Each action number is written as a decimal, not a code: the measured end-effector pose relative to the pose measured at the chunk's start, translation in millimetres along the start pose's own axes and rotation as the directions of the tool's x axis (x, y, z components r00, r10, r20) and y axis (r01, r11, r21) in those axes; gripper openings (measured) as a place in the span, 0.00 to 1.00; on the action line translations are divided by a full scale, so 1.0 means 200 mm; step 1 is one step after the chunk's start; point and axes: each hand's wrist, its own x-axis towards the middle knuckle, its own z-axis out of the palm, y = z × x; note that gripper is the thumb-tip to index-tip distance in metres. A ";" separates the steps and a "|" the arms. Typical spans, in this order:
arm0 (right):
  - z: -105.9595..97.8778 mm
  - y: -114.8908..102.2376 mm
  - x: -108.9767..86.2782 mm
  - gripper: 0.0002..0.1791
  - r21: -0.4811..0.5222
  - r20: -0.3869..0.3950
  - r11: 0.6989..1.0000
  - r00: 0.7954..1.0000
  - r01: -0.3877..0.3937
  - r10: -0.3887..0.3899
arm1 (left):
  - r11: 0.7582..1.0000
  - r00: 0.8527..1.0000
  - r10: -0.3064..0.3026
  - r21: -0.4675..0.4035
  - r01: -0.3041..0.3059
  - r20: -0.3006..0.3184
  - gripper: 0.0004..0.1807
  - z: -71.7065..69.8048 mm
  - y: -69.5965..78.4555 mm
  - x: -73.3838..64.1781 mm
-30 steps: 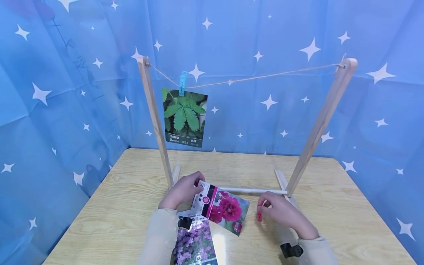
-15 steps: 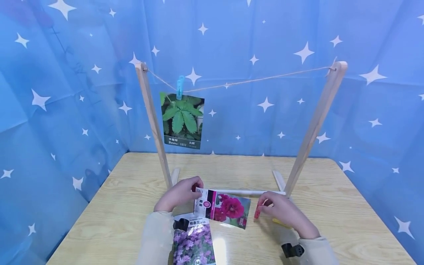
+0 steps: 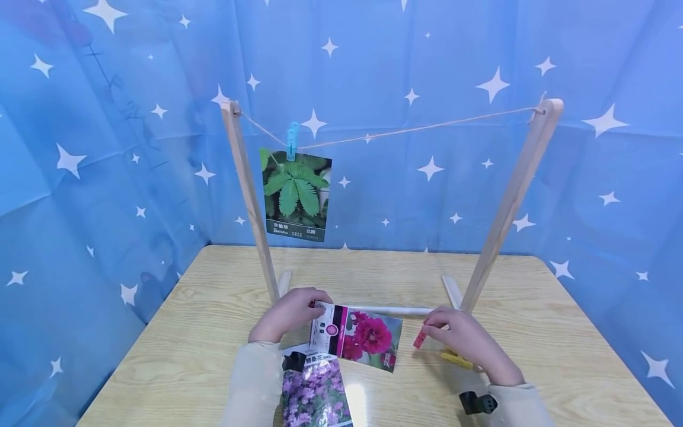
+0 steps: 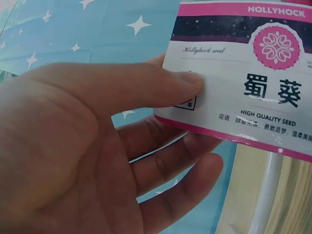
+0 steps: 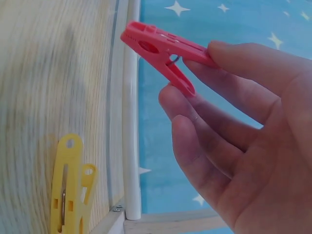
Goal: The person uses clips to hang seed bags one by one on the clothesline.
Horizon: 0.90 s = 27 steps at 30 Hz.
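A pink-flower packet (image 3: 370, 339) is pinched at one end by the left hand (image 3: 292, 309), over the table (image 3: 565, 338); a red peg (image 5: 158, 46) is gripped at its handle end by the right hand (image 3: 469, 338). Both handles are best squeezed evenly, the packet kept flat. Nearby, a yellow peg (image 5: 66, 190) is seen.

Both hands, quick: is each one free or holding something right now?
Left hand: holding the flower seed packet, pinched at its white end.
Right hand: holding the red clothespin by its handle end.

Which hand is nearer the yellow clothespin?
Right. The right hand, holding the red clothespin, is close by the yellow clothespin; the left hand is farther off to its left, gripping the hollyhock packet.
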 end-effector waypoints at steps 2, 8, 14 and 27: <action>0.00 0.00 0.00 0.07 0.015 -0.011 1.000 1.000 -0.002 0.002 | 1.000 1.000 0.003 0.019 -0.003 -0.004 0.09 0.00 0.01 0.00; -0.01 -0.01 0.00 0.04 0.027 -0.059 1.000 0.998 -0.014 0.016 | 0.999 1.000 0.020 0.037 -0.020 -0.004 0.08 -0.01 0.03 -0.01; -0.02 0.00 -0.01 0.03 0.032 -0.063 0.999 0.998 -0.027 0.029 | 0.999 0.999 0.021 0.030 -0.020 -0.036 0.08 -0.02 0.06 -0.01; -0.07 0.00 -0.03 0.07 0.057 -0.074 0.997 0.996 -0.043 0.047 | 0.998 0.991 0.035 -0.055 -0.042 -0.131 0.06 -0.03 0.12 0.00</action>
